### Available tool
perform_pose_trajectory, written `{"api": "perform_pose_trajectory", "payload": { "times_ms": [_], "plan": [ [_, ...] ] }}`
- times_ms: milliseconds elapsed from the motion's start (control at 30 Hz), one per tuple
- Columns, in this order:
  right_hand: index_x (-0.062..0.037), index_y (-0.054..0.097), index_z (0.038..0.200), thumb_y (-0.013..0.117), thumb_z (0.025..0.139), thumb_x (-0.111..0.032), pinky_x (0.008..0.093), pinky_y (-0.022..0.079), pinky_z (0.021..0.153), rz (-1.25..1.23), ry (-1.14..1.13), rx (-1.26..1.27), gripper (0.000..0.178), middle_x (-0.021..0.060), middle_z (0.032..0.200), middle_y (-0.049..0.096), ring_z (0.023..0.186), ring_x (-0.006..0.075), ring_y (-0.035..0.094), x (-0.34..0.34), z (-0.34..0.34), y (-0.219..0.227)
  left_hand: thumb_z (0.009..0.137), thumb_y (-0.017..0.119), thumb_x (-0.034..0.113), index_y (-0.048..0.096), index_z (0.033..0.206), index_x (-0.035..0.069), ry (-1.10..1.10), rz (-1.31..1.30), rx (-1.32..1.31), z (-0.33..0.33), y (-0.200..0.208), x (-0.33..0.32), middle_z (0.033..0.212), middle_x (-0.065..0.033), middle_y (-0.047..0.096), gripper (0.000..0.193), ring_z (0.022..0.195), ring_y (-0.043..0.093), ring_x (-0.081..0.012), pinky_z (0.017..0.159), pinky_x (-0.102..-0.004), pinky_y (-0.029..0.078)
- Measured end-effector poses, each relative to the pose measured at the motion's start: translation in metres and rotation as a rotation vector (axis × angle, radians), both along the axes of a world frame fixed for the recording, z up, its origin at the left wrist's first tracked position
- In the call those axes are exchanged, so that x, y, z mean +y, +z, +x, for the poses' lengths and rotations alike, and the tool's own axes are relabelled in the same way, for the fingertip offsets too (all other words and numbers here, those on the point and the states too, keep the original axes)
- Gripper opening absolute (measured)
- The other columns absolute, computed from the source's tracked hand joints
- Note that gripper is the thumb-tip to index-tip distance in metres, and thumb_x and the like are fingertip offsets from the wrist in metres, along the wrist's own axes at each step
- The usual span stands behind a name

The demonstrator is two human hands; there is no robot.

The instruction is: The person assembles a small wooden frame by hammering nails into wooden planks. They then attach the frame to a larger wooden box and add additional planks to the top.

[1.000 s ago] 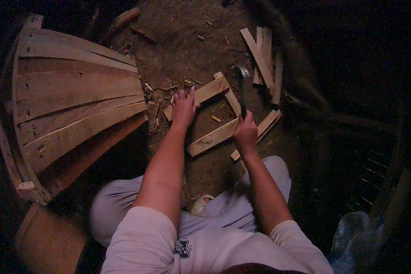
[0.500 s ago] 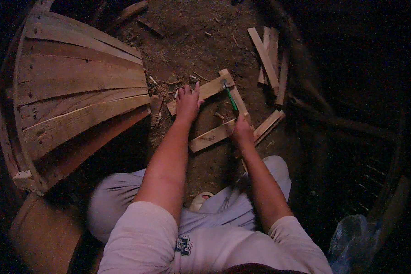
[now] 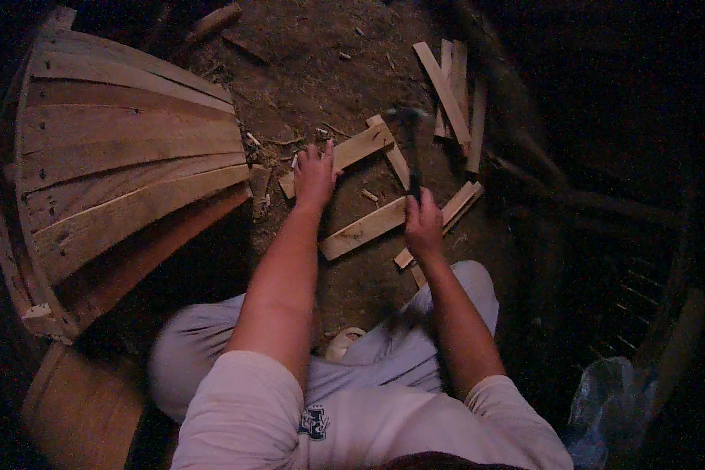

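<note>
My right hand point(image 3: 425, 227) is closed around the dark handle of a hammer point(image 3: 413, 160). The hammer's head is smeared by motion and hangs above and beside a corner of small wooden pieces. At that corner a short light board point(image 3: 364, 146) meets a narrow wooden strip point(image 3: 398, 163). My left hand point(image 3: 316, 178) lies across the board's left part, fingers stretched out and spread over its far edge. Nearer to me, a second short board point(image 3: 360, 230) runs up toward my right hand, where its far end is partly hidden.
A large slatted wooden panel point(image 3: 133, 149) stands at the left. Several loose strips point(image 3: 446, 90) lie at the far right, and more wood pieces point(image 3: 462, 205) beside my right hand. Wood scraps litter the dirt floor point(image 3: 321, 63). A clear plastic bag point(image 3: 607, 399) sits at the lower right.
The hammer has come up off the corner of the boards and swung a little right, its head now blurred. My left hand stays on the board. The whole view has shifted slightly.
</note>
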State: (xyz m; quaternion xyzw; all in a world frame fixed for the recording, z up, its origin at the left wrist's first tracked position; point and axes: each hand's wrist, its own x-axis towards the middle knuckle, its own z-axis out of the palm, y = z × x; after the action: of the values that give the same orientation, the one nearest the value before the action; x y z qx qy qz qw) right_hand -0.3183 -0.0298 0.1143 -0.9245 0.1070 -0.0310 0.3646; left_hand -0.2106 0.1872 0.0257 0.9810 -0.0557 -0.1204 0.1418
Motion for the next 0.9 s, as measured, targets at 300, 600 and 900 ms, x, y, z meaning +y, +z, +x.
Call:
{"api": "perform_pose_trajectory", "payload": {
  "times_ms": [300,600,900],
  "plan": [
    [-0.0059,0.057,0.102,0.05,0.104,-0.027,0.0329,0.044,0.065,0.17,-0.186,0.266,0.022,0.0024,0.078,0.056,0.07,0.0161,0.052,-0.038,0.005,-0.007,0.088,0.071,0.034,0.036,0.152,0.021,-0.027,-0.022,-0.013,0.001,0.009,-0.001,0.14,-0.0193,0.043,0.074,0.126,0.042,-0.0406,0.103,-0.0542,0.043],
    [-0.0028,0.057,0.103,0.053,0.102,-0.024,0.0431,0.048,0.067,-0.135,-0.203,0.047,0.022,0.0109,0.078,0.059,0.075,0.0249,0.062,-0.048,-0.003,-0.04,0.083,0.075,0.037,0.042,0.15,0.021,-0.024,0.0,-0.068,-0.001,0.01,-0.005,0.133,-0.0127,0.047,0.076,0.122,0.045,-0.0346,0.103,-0.0471,0.042],
    [0.0001,0.057,0.113,0.052,0.099,-0.019,0.0511,0.048,0.072,-0.082,-0.114,0.154,0.024,0.0263,0.086,0.062,0.085,0.047,0.061,-0.029,0.002,-0.027,0.084,0.075,0.037,0.042,0.15,0.021,-0.046,0.016,-0.047,0.005,0.007,0.001,0.131,-0.013,0.048,0.075,0.122,0.045,-0.035,0.102,-0.0475,0.042]
  ]
}}
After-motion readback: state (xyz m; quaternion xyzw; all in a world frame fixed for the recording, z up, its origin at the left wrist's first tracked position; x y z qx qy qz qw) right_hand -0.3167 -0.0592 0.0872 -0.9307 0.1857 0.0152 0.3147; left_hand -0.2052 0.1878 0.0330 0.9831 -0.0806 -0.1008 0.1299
